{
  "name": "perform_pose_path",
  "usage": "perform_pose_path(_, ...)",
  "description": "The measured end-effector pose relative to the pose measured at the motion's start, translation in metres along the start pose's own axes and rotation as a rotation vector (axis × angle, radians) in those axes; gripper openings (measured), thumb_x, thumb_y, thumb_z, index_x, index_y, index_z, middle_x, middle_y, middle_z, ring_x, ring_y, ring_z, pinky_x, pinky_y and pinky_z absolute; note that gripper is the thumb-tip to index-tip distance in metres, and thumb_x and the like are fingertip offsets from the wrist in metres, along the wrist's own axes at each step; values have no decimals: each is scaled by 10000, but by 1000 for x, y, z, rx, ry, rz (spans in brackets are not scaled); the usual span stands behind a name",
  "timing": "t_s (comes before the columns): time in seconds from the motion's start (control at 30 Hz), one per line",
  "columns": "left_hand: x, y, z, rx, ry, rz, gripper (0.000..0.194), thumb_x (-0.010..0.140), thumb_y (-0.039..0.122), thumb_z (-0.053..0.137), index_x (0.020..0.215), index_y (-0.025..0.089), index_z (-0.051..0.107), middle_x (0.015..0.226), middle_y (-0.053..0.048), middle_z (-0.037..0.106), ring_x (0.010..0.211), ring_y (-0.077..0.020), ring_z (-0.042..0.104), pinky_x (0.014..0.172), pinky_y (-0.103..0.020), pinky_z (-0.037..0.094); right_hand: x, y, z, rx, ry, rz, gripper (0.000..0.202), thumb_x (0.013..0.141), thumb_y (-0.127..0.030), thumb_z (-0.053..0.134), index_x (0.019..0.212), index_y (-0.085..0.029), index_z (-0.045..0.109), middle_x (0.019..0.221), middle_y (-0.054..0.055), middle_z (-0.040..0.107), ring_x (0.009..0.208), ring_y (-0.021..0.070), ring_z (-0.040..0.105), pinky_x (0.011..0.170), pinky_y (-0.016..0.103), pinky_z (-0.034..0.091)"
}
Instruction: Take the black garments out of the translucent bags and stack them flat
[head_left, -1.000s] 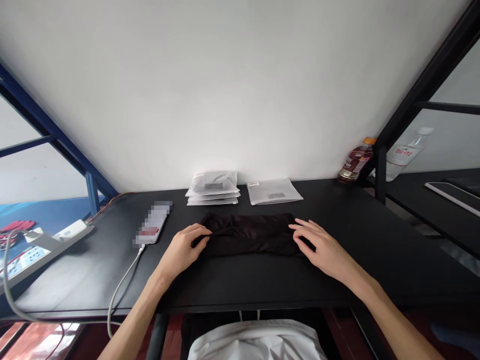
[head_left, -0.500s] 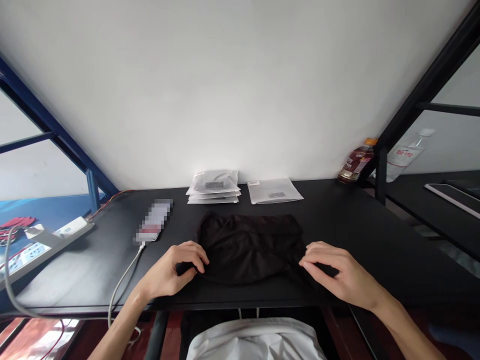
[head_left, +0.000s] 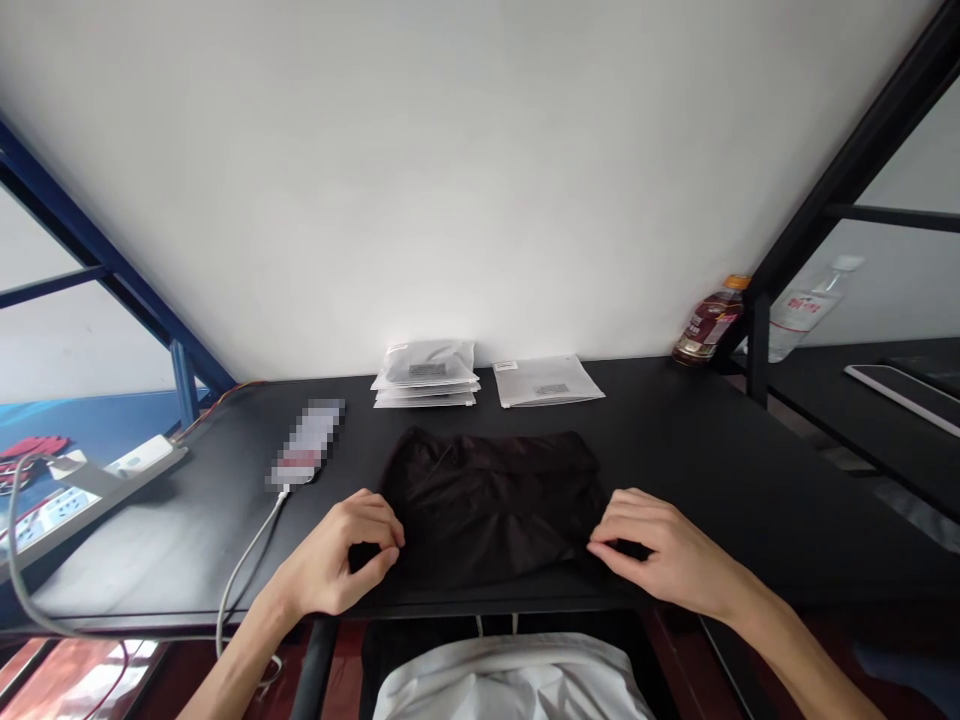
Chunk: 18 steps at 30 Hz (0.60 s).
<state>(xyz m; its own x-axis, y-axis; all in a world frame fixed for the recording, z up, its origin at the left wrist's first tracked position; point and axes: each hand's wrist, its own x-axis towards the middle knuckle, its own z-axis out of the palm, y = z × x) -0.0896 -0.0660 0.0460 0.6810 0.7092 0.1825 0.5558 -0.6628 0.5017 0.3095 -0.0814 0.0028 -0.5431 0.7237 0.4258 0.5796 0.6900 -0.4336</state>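
A black cloth garment (head_left: 495,505) lies spread on the black table in front of me, its surface lightly creased; its exact kind is hard to make out. My left hand (head_left: 349,548) pinches its near left edge between thumb and fingers. At the near right edge, my right hand (head_left: 651,540) holds the cloth in a similar pinch. The fabric between both hands lies fairly flat.
Behind the garment lie a stack of frosted zip bags (head_left: 425,375) and one single zip bag (head_left: 549,381). A phone (head_left: 311,440) on a white cable is to the left, near a power strip (head_left: 97,490). Bottles (head_left: 711,322) lean by the black frame at right.
Both hands have drawn slightly nearer to me, the left one also leftward. The garment's near edge has come closer and its wrinkles are smoother.
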Motion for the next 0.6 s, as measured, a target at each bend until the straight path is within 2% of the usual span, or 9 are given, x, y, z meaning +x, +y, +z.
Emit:
perform_pose_path(0.07,11,1,-3,44,28,-5,288,944,211,498,718,219,676,762,-25,734,717,-161,659,770,-298,502,5,5,-4,-12,40,21,218,993,-255,554,877,-259,738,761,22,742,682,187,661,721,359,567)
perform_pose_path(0.13,26,-1,-3,92,85,-22,276,979,240,499,791,217,701,799,-25,743,760,-161,674,777,-276,522,12,14,-8,-61,84,34,210,996,-263,542,972,-262,750,874,46,774,785,209,708,787,378,589)
perform_pose_path(0.23,51,-11,3,178,118,-25,224,975,234,518,1015,230,738,1050,-44,767,1003,-193,704,912,-292,543,22,32,-10,-186,74,45,300,970,-220,512,1177,-267,724,1139,73,770,1049,250,715,930,433,590)
perform_pose_path(0.3,67,-19,8,270,92,-34,319,941,179,520,1184,252,714,1268,-57,715,1159,-221,675,975,-325,541,28,45,-8,-265,10,70,434,919,-205,536,1330,-274,655,1337,72,704,1205,275,668,999,475,574)
perform_pose_path(0.33,74,-22,11,314,63,-34,367,930,163,518,1234,265,696,1348,-59,677,1208,-232,655,998,-342,538,31,50,-6,-288,-26,80,461,901,-206,549,1348,-263,646,1370,76,687,1235,282,655,1018,484,567)
perform_pose_path(0.43,91,-25,18,380,-14,-14,343,935,177,509,1200,276,702,1418,-52,631,1239,-245,645,1028,-366,529,37,61,1,-324,-102,81,365,891,-211,559,1214,-238,726,1291,91,733,1206,293,680,1029,483,563)
perform_pose_path(0.53,99,-25,20,337,-31,-32,246,974,251,481,1098,265,692,1322,-43,685,1146,-235,690,943,-332,552,42,63,6,-325,-93,62,285,895,-178,530,1039,-234,769,1184,96,776,1138,295,712,1004,464,566)
perform_pose_path(0.6,100,-25,19,275,-6,-76,231,996,297,450,1097,264,656,1219,-37,724,1071,-227,713,881,-311,552,46,62,5,-315,-65,71,272,904,-176,503,966,-239,760,1112,93,792,1067,289,732,958,446,573)
